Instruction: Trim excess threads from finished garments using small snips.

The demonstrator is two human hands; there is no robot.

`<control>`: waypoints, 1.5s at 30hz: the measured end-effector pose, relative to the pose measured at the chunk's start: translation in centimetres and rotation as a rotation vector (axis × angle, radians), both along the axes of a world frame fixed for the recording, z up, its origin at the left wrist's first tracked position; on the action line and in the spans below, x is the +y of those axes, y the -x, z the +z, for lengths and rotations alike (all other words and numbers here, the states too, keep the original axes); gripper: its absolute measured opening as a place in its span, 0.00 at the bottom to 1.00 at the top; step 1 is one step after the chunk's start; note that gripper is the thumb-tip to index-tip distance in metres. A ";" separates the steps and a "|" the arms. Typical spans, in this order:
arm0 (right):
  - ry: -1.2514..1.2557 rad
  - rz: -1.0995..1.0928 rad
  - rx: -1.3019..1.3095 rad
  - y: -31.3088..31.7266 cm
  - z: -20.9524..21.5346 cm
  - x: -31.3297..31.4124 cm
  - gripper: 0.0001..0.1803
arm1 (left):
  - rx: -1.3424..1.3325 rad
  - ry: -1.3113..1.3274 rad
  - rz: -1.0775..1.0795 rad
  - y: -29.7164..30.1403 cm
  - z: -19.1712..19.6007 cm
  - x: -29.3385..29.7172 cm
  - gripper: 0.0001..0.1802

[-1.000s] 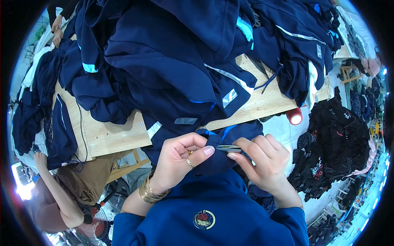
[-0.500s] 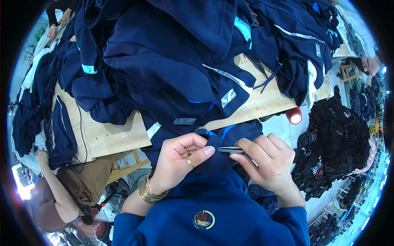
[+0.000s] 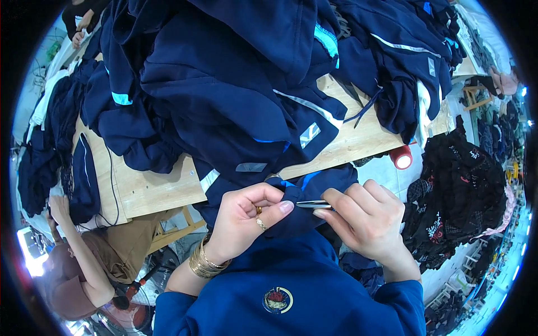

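My left hand (image 3: pixel 242 217), wearing rings and bangles, pinches a folded edge of a navy garment (image 3: pixel 290 192) between thumb and fingers. In my right hand (image 3: pixel 367 217) is a pair of small thread snips (image 3: pixel 309 204), gripped between thumb and forefinger. Their slim metal blades point left, with the tips close to my left thumb and the pinched cloth. The snips' handle is mostly hidden by the fingers. The garment hangs between my hands and the table, with bright blue trim showing beyond my left fingertips.
A big heap of navy garments (image 3: pixel 218 106) covers much of the wooden table (image 3: pixel 159 187). A red thread cone (image 3: pixel 400 158) is beyond the table edge at right, near piled black printed garments (image 3: pixel 454 196). A co-worker (image 3: pixel 84 263) sits at left beside a fan (image 3: pixel 131 308).
The snips' tips and my hands stay almost in place; my right hand shifts very slightly. The co-worker at left has leaned, their arm moving up a little.
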State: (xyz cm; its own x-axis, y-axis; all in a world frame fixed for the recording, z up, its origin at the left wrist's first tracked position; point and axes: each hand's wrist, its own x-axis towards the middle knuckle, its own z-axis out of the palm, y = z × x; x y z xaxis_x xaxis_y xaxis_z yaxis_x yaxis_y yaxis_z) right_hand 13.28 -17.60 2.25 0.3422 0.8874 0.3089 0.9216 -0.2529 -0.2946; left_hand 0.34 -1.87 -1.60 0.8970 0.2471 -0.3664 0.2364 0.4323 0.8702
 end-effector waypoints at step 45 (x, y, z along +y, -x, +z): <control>-0.114 -0.033 0.159 0.0 -1.0 -0.6 0.11 | -0.023 0.039 -0.008 -0.3 0.2 0.0 0.04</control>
